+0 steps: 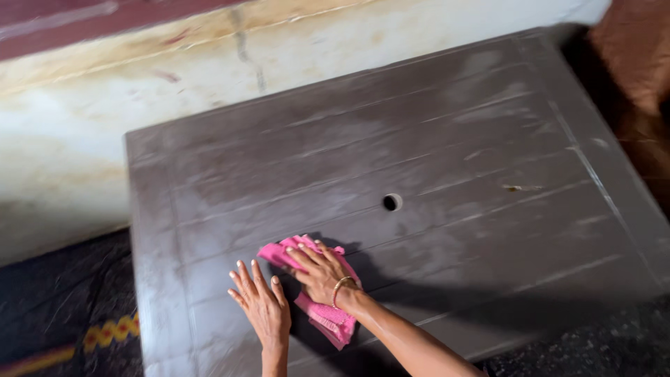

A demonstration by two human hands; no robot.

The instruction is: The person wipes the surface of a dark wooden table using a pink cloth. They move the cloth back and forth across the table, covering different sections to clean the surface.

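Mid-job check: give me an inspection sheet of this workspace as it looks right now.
Surface: grey slatted plastic table, dusty and streaked, with a round hole near its middle.
Job's things: pink cloth lying flat on the table near its front edge.
Clutter: one small speck of debris toward the right side.
Grippers: right hand pressed flat on the cloth, a bangle at the wrist; left hand flat on the bare table beside the cloth, fingers spread.
Cables: nothing seen.
Surroundings: stained pale wall behind; dark patterned floor covering at left.
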